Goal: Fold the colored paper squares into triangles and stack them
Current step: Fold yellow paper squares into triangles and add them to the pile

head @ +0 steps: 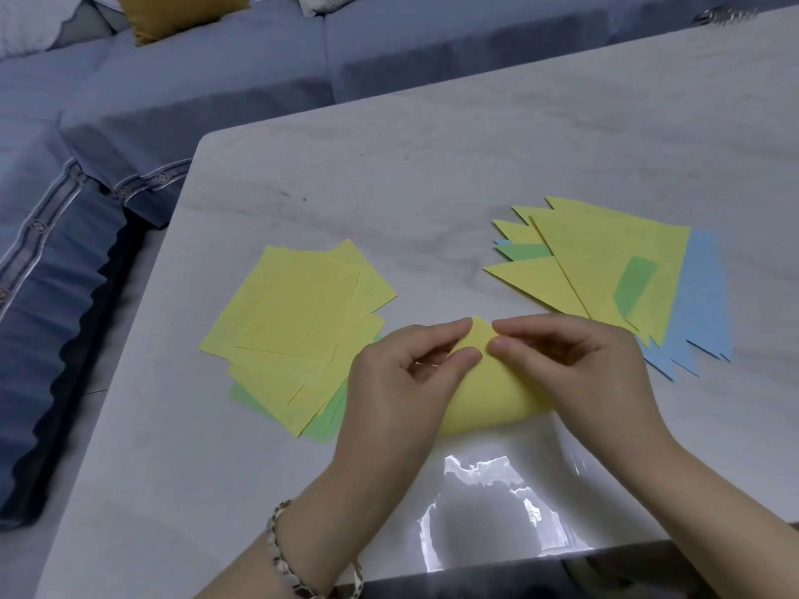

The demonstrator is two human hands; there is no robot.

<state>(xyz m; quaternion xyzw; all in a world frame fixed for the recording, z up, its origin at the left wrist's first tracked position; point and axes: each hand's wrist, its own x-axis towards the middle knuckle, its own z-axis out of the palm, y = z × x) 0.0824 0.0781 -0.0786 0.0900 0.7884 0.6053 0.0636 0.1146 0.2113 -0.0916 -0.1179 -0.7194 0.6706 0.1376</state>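
Observation:
A yellow paper square [488, 399] lies bent over on itself near the table's front middle, its fold still rounded. My left hand [397, 382] and my right hand [579, 365] pinch its two meeting corners together at the top, thumbs and forefingers closed on the paper. To the left spreads a loose pile of flat squares [294, 326], mostly yellow with green ones underneath. To the right rests a fanned stack of folded triangles [605, 270], yellow on top, green and blue below.
The pale marble table [389, 175] ends in a rounded corner at the left and a glossy front edge with glare. A blue sofa [173, 92] with cushions runs behind and to the left. A small shiny object [722, 15] sits at the far right.

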